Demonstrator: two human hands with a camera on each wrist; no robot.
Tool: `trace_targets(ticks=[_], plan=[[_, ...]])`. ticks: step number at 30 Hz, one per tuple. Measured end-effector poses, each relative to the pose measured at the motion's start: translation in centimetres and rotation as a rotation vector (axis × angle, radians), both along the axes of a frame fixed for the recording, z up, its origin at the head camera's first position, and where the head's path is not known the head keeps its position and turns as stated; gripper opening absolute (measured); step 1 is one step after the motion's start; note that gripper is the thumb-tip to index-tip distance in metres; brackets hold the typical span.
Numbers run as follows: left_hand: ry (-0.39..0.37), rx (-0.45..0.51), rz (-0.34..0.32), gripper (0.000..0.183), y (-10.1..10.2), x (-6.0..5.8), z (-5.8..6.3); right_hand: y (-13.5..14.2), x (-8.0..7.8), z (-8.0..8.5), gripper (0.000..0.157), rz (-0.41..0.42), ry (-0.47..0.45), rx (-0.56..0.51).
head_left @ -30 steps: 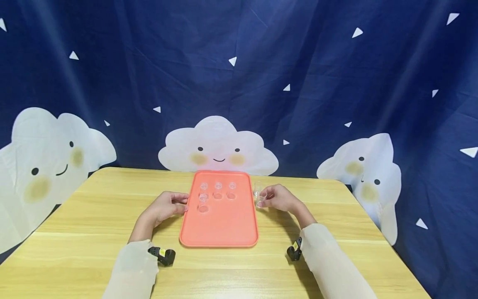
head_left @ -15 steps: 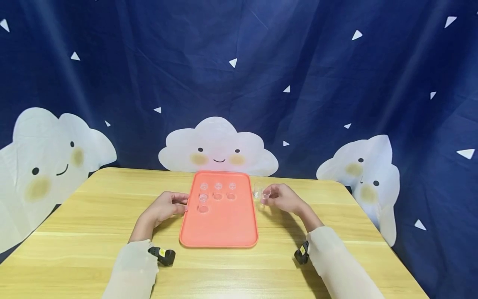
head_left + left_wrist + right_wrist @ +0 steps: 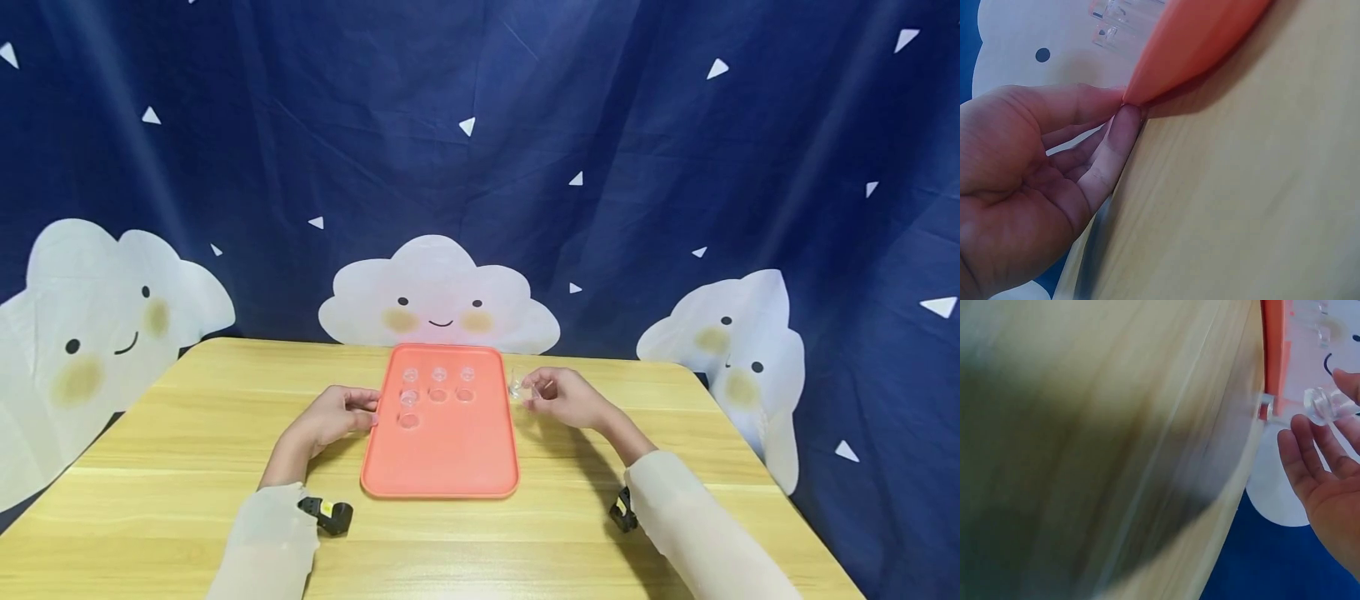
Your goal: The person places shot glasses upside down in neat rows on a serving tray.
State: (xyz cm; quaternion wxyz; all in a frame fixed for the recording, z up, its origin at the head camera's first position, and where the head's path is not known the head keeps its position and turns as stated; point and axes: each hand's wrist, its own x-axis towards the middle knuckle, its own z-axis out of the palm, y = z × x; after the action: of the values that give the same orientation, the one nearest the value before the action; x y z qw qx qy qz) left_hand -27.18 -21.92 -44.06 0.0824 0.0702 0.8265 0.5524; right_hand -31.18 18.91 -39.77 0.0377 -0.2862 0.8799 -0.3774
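My left hand (image 3: 330, 414) pinches the left edge of the coral-red tray (image 3: 450, 458) between thumb and fingers. In the left wrist view, the thumb lies under the rim. Several small clear shot glasses (image 3: 408, 397) stand upright on the tray's far left part. Right of the tray, my right hand (image 3: 568, 397) holds another shot glass (image 3: 1317, 406) between thumb and fingers. It is tilted, its thick base turned toward the right wrist camera. A further shot glass (image 3: 514, 385) stands on the table close to the tray's right edge, just left of the right fingers.
The tray lies on a light wooden table (image 3: 450, 550), its far end near the table's back edge. Behind hangs a dark blue curtain (image 3: 375, 125) with white clouds and triangles. Black wrist cameras (image 3: 330, 515) sit at both sleeves.
My right hand has moved slightly right, away from the tray, and the shot glass in it has turned from upright to tilted. My left hand and the tray stay where they were.
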Motion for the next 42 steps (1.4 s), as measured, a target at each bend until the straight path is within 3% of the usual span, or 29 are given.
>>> trace_targets(ticks=[10,27,35,42], plan=[[-0.002,0.016,-0.005,0.049,0.1,0.2,0.0,-0.8,0.1,0.3,0.027,0.01,0.066,0.019],[-0.001,0.02,-0.003,0.05,0.0,0.3,0.0,-1.4,0.2,0.5,0.025,0.043,0.085,-0.004],[-0.022,0.015,0.022,0.049,0.0,0.0,0.0,-1.7,0.3,0.5,0.023,0.042,0.06,0.001],[-0.016,0.034,-0.006,0.05,0.0,0.0,0.0,-2.6,0.5,0.4,0.021,0.043,-0.025,-0.056]])
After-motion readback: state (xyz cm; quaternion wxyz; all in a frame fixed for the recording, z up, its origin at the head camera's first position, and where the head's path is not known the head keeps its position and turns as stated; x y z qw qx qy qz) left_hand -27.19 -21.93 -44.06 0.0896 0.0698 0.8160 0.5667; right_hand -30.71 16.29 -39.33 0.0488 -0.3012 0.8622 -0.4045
